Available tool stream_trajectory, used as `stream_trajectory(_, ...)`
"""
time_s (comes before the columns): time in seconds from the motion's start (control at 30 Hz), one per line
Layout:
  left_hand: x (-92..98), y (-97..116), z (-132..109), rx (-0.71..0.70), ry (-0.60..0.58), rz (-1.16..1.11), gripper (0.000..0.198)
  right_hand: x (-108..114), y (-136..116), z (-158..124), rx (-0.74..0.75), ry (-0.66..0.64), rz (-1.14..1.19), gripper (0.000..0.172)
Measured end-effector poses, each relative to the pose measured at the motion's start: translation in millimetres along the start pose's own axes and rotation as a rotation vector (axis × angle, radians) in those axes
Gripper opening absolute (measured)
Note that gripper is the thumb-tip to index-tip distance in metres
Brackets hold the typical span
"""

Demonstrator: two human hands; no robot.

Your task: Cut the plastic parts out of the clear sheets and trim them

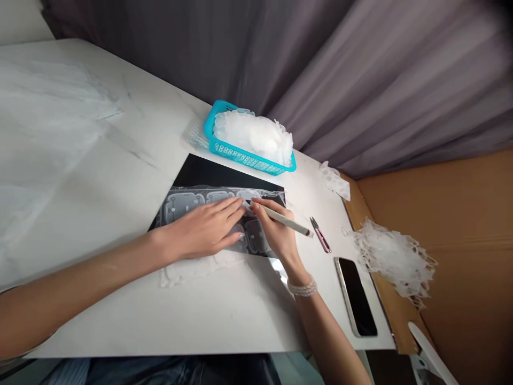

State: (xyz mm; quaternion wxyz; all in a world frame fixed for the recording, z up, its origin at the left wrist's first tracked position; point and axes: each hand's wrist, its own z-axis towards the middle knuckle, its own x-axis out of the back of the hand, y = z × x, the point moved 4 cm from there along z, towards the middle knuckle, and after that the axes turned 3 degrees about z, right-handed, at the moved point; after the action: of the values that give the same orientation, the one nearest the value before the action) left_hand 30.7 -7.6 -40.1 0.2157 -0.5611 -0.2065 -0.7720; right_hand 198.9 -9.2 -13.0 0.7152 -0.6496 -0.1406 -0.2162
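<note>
My left hand (208,227) lies flat, fingers stretched out, on a translucent sheet (184,206) with rounded, plate-like shapes in it. Beneath the sheet is a black mat (204,170). In my right hand (278,230) is a slim, pen-like tool with a pale handle (290,222); its tip points at the sheet close to my left fingertips. The exact kind of tip is too small to make out. Part of the sheet is hidden under both hands, and its pale lower edge reaches past the mat onto the white table.
Behind the mat stands a turquoise basket (248,160) heaped with white translucent pieces (252,133). To the right lie pink thread snips (320,235) and a phone (356,297). Netlike white scraps (395,259) hang over the cardboard (460,230). Thin clear sheets (52,117) cover the left side.
</note>
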Motion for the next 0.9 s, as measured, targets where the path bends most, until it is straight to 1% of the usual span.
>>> stream_trajectory(0.07, 1.3, -11.6, -3.6, 0.005, 0.010, 0.019, 0.052, -10.3, -2.8, 4.3, 0.038, -0.037, -0.070, 0.029)
stream_trajectory(0.17, 0.6, -19.5, -7.4, -0.033, -0.007, 0.031, 0.046, -16.9, -7.6, 4.5, 0.072, -0.061, -0.170, 0.030)
stream_trajectory(0.3, -0.4, -19.9, -7.6, -0.034, -0.029, 0.042, 0.044, -18.7, -12.7, 3.5, 0.088, -0.076, -0.260, 0.027)
stream_trajectory(0.57, -2.1, -20.6, -7.1, -0.021, -0.045, -0.005, 0.046, -29.5, -22.7, 9.5, 0.142, -0.071, -0.333, 0.028)
stream_trajectory(0.67, -1.2, -21.4, -6.0, -0.010, -0.067, -0.005, 0.045, -29.1, -27.4, 2.7, 0.149, -0.071, -0.408, 0.027)
stream_trajectory(0.77, 0.4, -20.9, -5.3, 0.000, -0.074, -0.004, 0.045, -27.1, -25.3, -10.2, 0.158, -0.089, -0.467, 0.025)
stream_trajectory(0.83, 0.6, -20.2, -5.4, -0.004, -0.070, -0.005, 0.046, -28.1, -21.0, -16.0, 0.233, -0.074, -0.495, 0.023)
stream_trajectory(0.9, -0.2, -19.7, -5.5, -0.013, -0.061, -0.006, 0.047, -33.4, -15.4, -16.8, 0.361, -0.064, -0.542, 0.025)
